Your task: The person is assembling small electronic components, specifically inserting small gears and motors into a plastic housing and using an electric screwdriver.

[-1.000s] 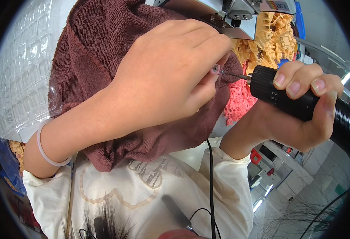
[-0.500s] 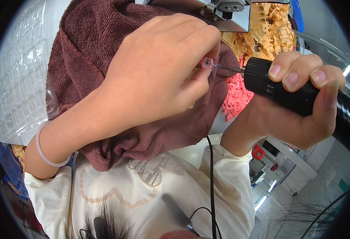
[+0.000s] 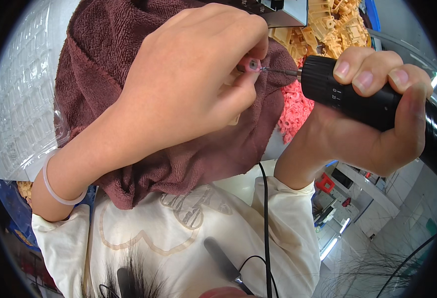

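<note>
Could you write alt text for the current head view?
A small pink part sits in the grip of a person's left hand while the right hand holds a black screwdriver-like tool, its thin bit aimed at it. A maroon towel lies beneath the left hand, with orange-yellow parts and pink pieces piled to the right.

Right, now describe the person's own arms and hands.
The left hand and right hand are both ungloved, with no rings visible. A thin, whitish band circles the left forearm. Loose cream sleeves, left and right, leave both forearms bare; neither shows a marking.
</note>
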Demonstrator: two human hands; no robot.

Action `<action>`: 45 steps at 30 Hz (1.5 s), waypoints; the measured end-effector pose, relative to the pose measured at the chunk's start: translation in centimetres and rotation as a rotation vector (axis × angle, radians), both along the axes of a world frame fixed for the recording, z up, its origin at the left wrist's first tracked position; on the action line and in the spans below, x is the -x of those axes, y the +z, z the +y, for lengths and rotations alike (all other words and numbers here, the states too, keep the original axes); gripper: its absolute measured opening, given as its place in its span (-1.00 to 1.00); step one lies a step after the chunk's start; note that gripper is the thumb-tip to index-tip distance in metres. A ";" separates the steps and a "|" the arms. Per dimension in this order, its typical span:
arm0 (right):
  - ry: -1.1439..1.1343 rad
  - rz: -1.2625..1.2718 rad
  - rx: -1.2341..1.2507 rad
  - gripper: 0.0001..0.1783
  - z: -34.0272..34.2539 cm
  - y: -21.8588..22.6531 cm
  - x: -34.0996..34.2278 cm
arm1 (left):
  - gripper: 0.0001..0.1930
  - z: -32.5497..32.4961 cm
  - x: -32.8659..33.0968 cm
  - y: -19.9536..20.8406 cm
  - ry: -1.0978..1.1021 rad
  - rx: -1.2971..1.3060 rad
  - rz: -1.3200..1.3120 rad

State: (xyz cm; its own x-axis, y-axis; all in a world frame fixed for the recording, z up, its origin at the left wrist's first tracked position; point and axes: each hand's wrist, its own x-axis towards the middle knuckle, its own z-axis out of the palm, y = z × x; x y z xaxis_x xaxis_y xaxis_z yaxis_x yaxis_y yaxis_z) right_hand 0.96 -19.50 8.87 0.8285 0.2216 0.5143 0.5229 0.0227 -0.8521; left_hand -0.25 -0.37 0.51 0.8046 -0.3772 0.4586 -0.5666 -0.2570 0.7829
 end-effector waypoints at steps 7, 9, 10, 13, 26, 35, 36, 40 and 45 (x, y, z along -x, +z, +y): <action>0.068 -0.048 0.047 -0.72 0.3 -0.4 0.1 | -0.78 0.4 0.2 0.1 -0.030 -0.001 -0.022; 0.080 -0.047 0.087 -0.71 0.1 0.0 0.1 | -0.78 0.4 0.4 0.0 -0.036 0.006 -0.023; 0.094 -0.045 0.126 -0.71 -0.2 0.2 0.1 | -0.78 0.4 0.4 0.0 -0.039 0.011 -0.025; 0.154 -0.038 0.232 -0.70 -0.6 0.5 -0.5 | -0.78 0.4 0.3 0.2 -0.034 -0.008 -0.035; 0.114 -0.014 0.307 -0.72 -0.4 0.6 -0.9 | -0.78 0.1 0.2 -0.9 0.023 -0.029 0.011; -0.205 -0.064 -0.001 -0.75 2.2 1.1 -4.5 | -0.81 0.2 0.3 -0.7 0.054 -0.001 0.027; -0.205 -0.070 -0.001 -0.76 2.3 0.9 -4.9 | -0.81 0.2 0.3 -0.7 0.065 0.001 0.020; -0.199 -0.087 -0.001 -0.77 4.2 -0.3 -6.0 | -0.80 0.0 0.1 -0.6 0.071 -0.004 0.029; -0.180 -0.105 -0.009 -0.78 5.7 -0.8 -6.1 | -0.80 -0.1 0.1 -0.6 0.083 0.007 0.008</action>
